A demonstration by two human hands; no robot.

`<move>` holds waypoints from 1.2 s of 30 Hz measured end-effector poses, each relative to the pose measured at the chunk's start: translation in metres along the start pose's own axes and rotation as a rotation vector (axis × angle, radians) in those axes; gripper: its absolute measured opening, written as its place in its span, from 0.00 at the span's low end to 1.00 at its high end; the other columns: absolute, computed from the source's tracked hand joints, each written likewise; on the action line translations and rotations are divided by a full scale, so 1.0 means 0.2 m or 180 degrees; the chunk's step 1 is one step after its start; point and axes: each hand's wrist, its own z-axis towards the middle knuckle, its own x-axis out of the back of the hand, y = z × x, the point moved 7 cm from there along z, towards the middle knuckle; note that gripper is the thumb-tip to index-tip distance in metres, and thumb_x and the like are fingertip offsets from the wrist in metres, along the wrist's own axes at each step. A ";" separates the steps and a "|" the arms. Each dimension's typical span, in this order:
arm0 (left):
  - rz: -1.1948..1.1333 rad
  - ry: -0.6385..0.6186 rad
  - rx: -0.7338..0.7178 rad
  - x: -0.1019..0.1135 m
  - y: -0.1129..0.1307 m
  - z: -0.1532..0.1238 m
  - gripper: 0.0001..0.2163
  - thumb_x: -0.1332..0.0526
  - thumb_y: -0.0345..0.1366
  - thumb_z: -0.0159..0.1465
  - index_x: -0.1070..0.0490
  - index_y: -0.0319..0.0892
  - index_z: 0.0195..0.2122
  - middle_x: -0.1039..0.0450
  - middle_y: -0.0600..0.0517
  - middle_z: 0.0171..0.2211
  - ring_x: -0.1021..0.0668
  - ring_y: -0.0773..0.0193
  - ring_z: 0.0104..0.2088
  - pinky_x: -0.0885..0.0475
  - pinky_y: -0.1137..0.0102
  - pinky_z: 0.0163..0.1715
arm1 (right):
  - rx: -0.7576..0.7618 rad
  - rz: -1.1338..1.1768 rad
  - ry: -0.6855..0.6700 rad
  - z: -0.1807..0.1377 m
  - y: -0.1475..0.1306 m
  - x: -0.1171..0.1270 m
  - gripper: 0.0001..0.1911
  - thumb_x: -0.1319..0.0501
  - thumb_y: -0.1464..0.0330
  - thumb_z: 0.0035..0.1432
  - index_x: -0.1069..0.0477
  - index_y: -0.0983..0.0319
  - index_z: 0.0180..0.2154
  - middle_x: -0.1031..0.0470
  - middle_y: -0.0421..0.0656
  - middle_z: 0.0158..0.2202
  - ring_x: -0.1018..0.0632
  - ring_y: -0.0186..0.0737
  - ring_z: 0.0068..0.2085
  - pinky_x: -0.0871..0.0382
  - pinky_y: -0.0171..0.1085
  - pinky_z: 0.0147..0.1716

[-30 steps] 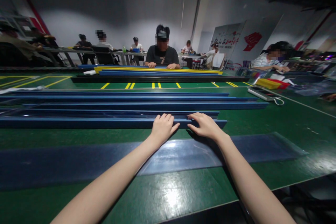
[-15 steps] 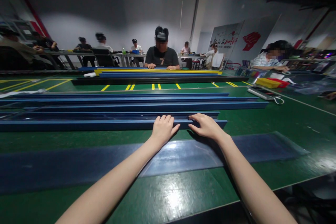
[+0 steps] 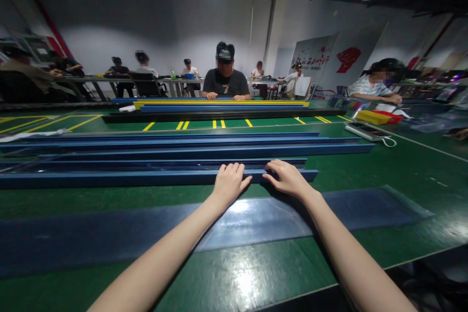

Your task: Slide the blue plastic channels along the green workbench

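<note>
My left hand [image 3: 229, 186] lies over the near wall of a long blue channel strip [image 3: 109, 178], its fingers hooked over the top edge and its thumb pointing right along the front. A short gap away, my right hand [image 3: 287, 177] bends over the same wall close to the strip's right end, fingers behind and thumb in front. The fingertips inside the channel are partly hidden. Beneath my forearms a clear plastic sheet [image 3: 252, 219] stretches flat across the green table.
More blue strips [image 3: 219, 149] lie parallel just beyond. Farther back are black [image 3: 219, 115] and yellow strips [image 3: 219, 104], with a person [image 3: 225, 80] seated behind them. A phone-like device with a white cable [image 3: 367, 131] and a yellow tray [image 3: 373, 116] are at right.
The view has tilted up slightly, so everything sits a little lower. My right fingers have shifted slightly on the blue channel strip; the left hand keeps its place.
</note>
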 end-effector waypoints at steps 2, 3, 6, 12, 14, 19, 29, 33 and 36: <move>-0.0129 -0.0084 0.0020 0.00 -0.01 0.01 0.12 0.49 0.43 0.62 0.35 0.39 0.35 0.30 0.47 0.34 0.29 0.58 0.36 0.38 0.66 0.35 | -0.0004 -0.0031 -0.0018 0.00 -0.01 -0.01 0.11 0.49 0.64 0.58 0.32 0.63 0.33 0.29 0.45 0.33 0.30 0.38 0.36 0.39 0.34 0.35; -0.0235 -0.0134 0.0035 0.01 -0.02 0.02 0.11 0.48 0.43 0.62 0.36 0.39 0.35 0.30 0.48 0.34 0.29 0.59 0.36 0.38 0.67 0.35 | -0.0009 -0.0055 -0.0031 0.00 -0.01 -0.01 0.11 0.49 0.64 0.58 0.32 0.62 0.33 0.30 0.45 0.33 0.30 0.38 0.35 0.40 0.34 0.34; -0.0582 -0.0289 0.0066 0.03 -0.05 0.04 0.10 0.44 0.42 0.60 0.36 0.41 0.33 0.31 0.50 0.34 0.29 0.62 0.36 0.36 0.70 0.33 | 0.0004 -0.0101 -0.0041 0.01 -0.02 -0.02 0.12 0.50 0.63 0.59 0.32 0.62 0.33 0.30 0.44 0.32 0.30 0.38 0.36 0.40 0.34 0.34; -0.0641 -0.0708 -0.0046 0.09 -0.12 0.07 0.08 0.40 0.41 0.56 0.35 0.43 0.29 0.32 0.54 0.31 0.28 0.64 0.34 0.36 0.72 0.29 | 0.0071 -0.0142 -0.0034 0.02 -0.05 -0.04 0.14 0.52 0.61 0.60 0.33 0.62 0.33 0.31 0.44 0.32 0.30 0.38 0.35 0.40 0.34 0.33; -0.0621 -0.0850 -0.0105 0.09 -0.15 0.07 0.07 0.40 0.40 0.56 0.35 0.43 0.28 0.32 0.54 0.30 0.28 0.64 0.33 0.37 0.73 0.27 | 0.0055 -0.0187 -0.0009 0.02 -0.05 -0.04 0.14 0.52 0.61 0.60 0.33 0.62 0.33 0.31 0.44 0.32 0.30 0.38 0.35 0.41 0.34 0.32; -0.0423 -0.0895 -0.0173 0.06 -0.22 0.02 0.07 0.40 0.41 0.56 0.34 0.43 0.30 0.30 0.53 0.32 0.27 0.63 0.34 0.36 0.73 0.27 | -0.0027 -0.0229 0.0058 0.03 -0.05 -0.03 0.18 0.54 0.60 0.61 0.31 0.61 0.29 0.29 0.44 0.31 0.29 0.36 0.34 0.42 0.33 0.31; -0.0121 -0.0520 -0.0221 0.07 -0.29 -0.06 0.11 0.41 0.45 0.57 0.33 0.42 0.32 0.29 0.51 0.33 0.27 0.61 0.36 0.35 0.70 0.32 | 0.0133 -0.0517 -0.0033 0.16 -0.13 -0.04 0.24 0.56 0.59 0.62 0.30 0.61 0.23 0.27 0.43 0.24 0.28 0.35 0.29 0.48 0.32 0.25; -0.0072 -0.0360 -0.0210 0.06 -0.30 -0.08 0.14 0.42 0.48 0.57 0.33 0.41 0.29 0.29 0.50 0.31 0.27 0.61 0.34 0.37 0.70 0.31 | 0.0215 -0.0639 -0.0104 0.22 -0.19 -0.07 0.25 0.56 0.60 0.62 0.29 0.62 0.22 0.26 0.44 0.24 0.27 0.36 0.28 0.49 0.33 0.24; 0.0040 -0.0223 -0.0229 0.05 -0.30 -0.09 0.15 0.44 0.50 0.57 0.33 0.41 0.29 0.29 0.50 0.30 0.28 0.61 0.33 0.38 0.69 0.30 | 0.0041 -0.0718 -0.0056 0.23 -0.19 -0.08 0.26 0.56 0.60 0.62 0.28 0.62 0.21 0.26 0.45 0.23 0.27 0.36 0.27 0.50 0.34 0.23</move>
